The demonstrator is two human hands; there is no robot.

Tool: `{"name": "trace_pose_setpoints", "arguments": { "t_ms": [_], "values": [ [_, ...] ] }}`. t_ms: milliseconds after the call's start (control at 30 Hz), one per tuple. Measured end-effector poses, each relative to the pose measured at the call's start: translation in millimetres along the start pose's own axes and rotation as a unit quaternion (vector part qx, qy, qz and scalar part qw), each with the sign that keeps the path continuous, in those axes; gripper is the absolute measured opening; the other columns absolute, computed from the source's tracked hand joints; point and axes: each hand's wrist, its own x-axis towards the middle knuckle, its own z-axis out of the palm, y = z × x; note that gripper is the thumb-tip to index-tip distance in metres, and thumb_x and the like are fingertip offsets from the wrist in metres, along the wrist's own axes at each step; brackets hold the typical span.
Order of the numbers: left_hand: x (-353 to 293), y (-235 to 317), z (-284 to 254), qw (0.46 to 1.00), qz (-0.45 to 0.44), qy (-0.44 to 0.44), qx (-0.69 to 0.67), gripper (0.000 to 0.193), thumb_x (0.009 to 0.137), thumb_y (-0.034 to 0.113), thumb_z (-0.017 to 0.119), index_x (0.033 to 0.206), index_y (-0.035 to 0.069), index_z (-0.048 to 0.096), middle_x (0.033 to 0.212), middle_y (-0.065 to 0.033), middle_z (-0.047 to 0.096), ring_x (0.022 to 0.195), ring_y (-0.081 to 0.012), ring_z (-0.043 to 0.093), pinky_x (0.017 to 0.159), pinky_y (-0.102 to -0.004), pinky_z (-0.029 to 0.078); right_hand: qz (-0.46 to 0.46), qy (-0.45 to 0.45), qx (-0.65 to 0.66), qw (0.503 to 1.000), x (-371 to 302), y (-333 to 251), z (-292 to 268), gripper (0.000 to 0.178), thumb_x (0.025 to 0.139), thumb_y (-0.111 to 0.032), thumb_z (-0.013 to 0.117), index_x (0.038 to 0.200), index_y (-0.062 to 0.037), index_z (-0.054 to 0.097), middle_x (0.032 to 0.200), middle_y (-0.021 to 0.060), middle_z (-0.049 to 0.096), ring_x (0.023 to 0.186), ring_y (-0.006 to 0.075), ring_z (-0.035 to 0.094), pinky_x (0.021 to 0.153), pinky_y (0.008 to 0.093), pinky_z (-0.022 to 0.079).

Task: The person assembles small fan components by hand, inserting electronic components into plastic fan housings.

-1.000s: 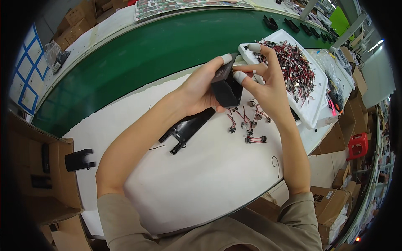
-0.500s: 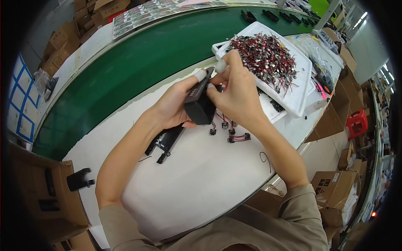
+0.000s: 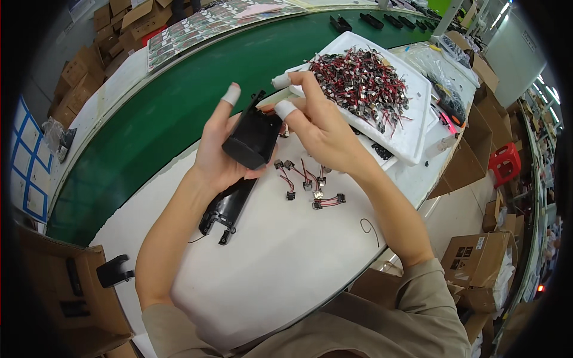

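My left hand (image 3: 210,146) holds a hollow black plastic housing (image 3: 249,143) tilted, its open side toward my right hand. The left thumb, wrapped in white at the tip, stands up off the housing. My right hand (image 3: 325,131) is at the housing's right edge, white-wrapped thumb and index finger spread apart; its other fingers are partly hidden. Beneath the left hand, another long black plastic shell (image 3: 230,206) lies on the white table cover. Several small switch-like parts with red and black wires (image 3: 307,184) lie right of it.
A white foam tray (image 3: 418,134) heaped with wired small parts stands at the right. Beyond the table runs a green conveyor belt (image 3: 167,113) carrying black shells (image 3: 371,21). At the left are a black piece (image 3: 113,271) and an open cardboard box (image 3: 98,298).
The housing has turned so its hollow inside shows, and moved left. My right thumb and index finger have spread apart, and the left thumb has lifted off the housing.
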Motion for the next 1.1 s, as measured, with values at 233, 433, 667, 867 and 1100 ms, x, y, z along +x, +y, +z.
{"name": "trace_pose_setpoints", "arguments": {
  "t_ms": [233, 433, 667, 867, 1100],
  "values": [
    [2.4, 3.8, -3.3, 0.996, 0.033, 0.070, 0.044, 0.041, 0.086, 0.041, 0.040, 0.099, 0.004, 0.050, 0.088, -0.0164, 0.056, 0.047, -0.0220, 0.052, 0.028, -0.0258, 0.035, -0.041, 0.001, -0.002, 0.999, 2.1, 5.3, 3.8, 0.032, 0.086, -0.011, 0.040, 0.113, 0.0015, 0.029, 0.085, 0.0225, 0.059, 0.074, 0.0281, 0.063, 0.063, 0.0349, 0.047],
    [49.0, 37.8, -31.6, 0.965, 0.021, 0.199, 0.168, 0.042, 0.086, 0.038, 0.038, 0.103, 0.000, 0.049, 0.086, -0.0171, 0.062, 0.058, -0.0194, 0.061, 0.040, -0.0257, 0.050, -0.064, 0.082, -0.095, 0.990, 3.1, 6.8, -14.7, 0.032, 0.083, -0.007, 0.044, 0.112, 0.0019, 0.034, 0.099, 0.0207, 0.055, 0.070, 0.0250, 0.058, 0.064, 0.0342, 0.046],
    [175.0, 67.1, -129.1, 0.858, 0.033, 0.329, 0.392, 0.040, 0.082, 0.035, 0.036, 0.088, -0.002, 0.049, 0.067, -0.0118, 0.057, 0.045, -0.0152, 0.056, 0.035, -0.0232, 0.044, -0.116, 0.082, -0.132, 0.981, 6.4, 13.5, -12.4, 0.031, 0.075, -0.006, 0.057, 0.104, -0.0017, 0.046, 0.094, 0.0111, 0.054, 0.066, 0.0200, 0.051, 0.064, 0.0308, 0.044],
    [233.0, 67.7, -132.3, 0.706, 0.044, 0.455, 0.541, 0.051, 0.082, 0.044, 0.036, 0.093, -0.004, 0.049, 0.059, -0.0132, 0.056, 0.041, -0.0196, 0.055, 0.031, -0.0277, 0.038, -0.114, 0.044, -0.176, 0.977, 2.1, 19.7, -11.5, 0.029, 0.072, -0.006, 0.056, 0.100, -0.0022, 0.048, 0.104, 0.0164, 0.049, 0.087, 0.0354, 0.053, 0.073, 0.0402, 0.044],
    [201.6, 65.3, -105.3, 0.765, 0.051, 0.413, 0.491, 0.059, 0.080, 0.039, 0.048, 0.113, -0.009, 0.039, 0.085, -0.0200, 0.056, 0.051, -0.0228, 0.058, 0.047, -0.0301, 0.052, -0.150, 0.079, -0.179, 0.969, 3.4, 28.2, -8.6, 0.019, 0.071, -0.012, 0.057, 0.087, -0.0040, 0.050, 0.093, 0.0140, 0.050, 0.074, 0.0340, 0.055, 0.065, 0.0420, 0.045]
  ]
}}
